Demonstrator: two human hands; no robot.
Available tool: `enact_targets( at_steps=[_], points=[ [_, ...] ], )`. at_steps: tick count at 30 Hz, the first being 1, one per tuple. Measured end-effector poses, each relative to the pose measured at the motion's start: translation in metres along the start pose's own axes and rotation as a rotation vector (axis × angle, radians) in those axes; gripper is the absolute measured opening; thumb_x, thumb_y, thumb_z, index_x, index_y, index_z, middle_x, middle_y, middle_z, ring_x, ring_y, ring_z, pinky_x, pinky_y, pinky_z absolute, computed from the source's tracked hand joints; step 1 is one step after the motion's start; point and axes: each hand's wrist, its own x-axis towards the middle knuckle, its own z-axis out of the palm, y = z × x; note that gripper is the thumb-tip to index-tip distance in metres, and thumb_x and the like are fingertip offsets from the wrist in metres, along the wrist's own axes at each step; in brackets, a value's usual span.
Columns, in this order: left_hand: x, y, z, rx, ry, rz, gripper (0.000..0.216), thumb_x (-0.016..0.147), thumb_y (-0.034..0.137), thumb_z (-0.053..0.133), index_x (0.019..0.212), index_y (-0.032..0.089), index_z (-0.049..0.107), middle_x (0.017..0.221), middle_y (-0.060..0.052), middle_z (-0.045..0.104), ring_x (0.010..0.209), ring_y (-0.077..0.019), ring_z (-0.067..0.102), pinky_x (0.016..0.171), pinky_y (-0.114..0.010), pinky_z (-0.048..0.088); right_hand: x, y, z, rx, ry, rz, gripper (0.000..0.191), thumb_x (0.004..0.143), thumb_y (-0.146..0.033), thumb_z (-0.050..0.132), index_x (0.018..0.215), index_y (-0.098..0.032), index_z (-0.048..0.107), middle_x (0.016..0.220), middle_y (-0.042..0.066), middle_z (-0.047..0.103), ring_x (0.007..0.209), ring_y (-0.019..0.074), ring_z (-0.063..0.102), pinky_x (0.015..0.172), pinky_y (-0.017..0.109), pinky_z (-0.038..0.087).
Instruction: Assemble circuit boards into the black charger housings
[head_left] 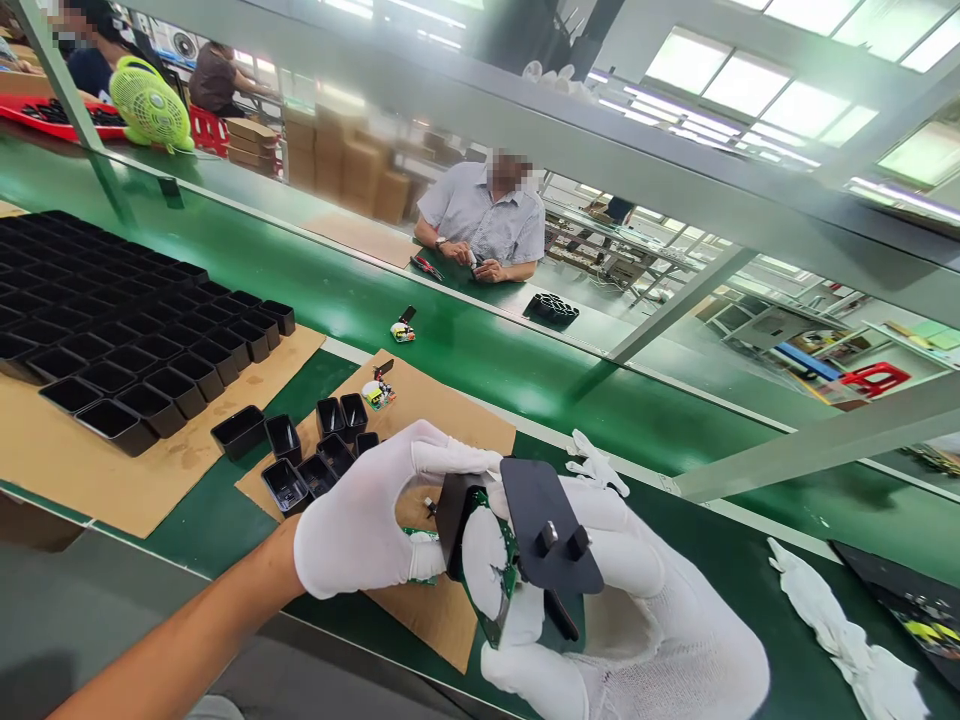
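Black plug cover (551, 535) with two short prongs sits low in the middle of the head view, held between both gloved hands above the near edge of the counter (720, 560). A green circuit board (504, 575) is pressed against the underside of this cover, and a second black shell piece (454, 515) is just on its left side. The left hand (367, 520), in a white glove, is closed on the shell piece from the left, with the fingers curled over its top. The right hand (637, 620), also in a white glove, is closed on the cover and the board from below and from the right; its thumb lies across the board.

Under the hands lies a brown cardboard sheet (427, 400). On this sheet, left of the hands, a small group of loose black housings (300, 455) stands open side up, and near them lies a small board with a white part (377, 392). Further left, on another cardboard sheet, many more black housings stand in rows (112, 320). Behind the cardboard runs a green conveyor belt (525, 360), and one small assembly (403, 327) lies on it. A white cloth (840, 625) lies on the counter at the right, and a loose white glove (596, 462) lies just behind the hands.

Across the belt another person in a grey shirt (484, 225) sits with the hands together on the far side. A green fan (150, 105) stands at the upper left.
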Motion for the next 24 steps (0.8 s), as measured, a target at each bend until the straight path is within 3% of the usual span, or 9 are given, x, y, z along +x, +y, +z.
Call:
enact_targets(
  at_steps=[12, 24],
  points=[
    [0.0025, 0.0001, 0.0021, -0.018, 0.021, 0.011, 0.095, 0.064, -0.019, 0.076, 0.141, 0.036, 0.067, 0.130, -0.005, 0.067, 0.126, -0.0275, 0.070, 0.110, -0.040, 0.060, -0.0020, 0.0021, -0.0018, -0.038, -0.028, 0.050, 0.053, 0.078, -0.009, 0.090, 0.122, -0.029, 0.069, 0.121, 0.006, 0.077, 0.103, 0.0283, 0.075, 0.092, 0.049, 0.062],
    [0.0034, 0.0039, 0.0012, -0.008, 0.007, 0.013, 0.095, 0.066, -0.018, 0.076, 0.142, 0.037, 0.066, 0.130, -0.005, 0.066, 0.125, -0.0250, 0.070, 0.109, -0.036, 0.060, -0.0007, 0.0059, -0.0014, -0.087, -0.026, 0.017, 0.059, 0.077, -0.009, 0.092, 0.127, -0.028, 0.067, 0.118, 0.005, 0.077, 0.105, 0.0259, 0.072, 0.100, 0.048, 0.058]
  ],
)
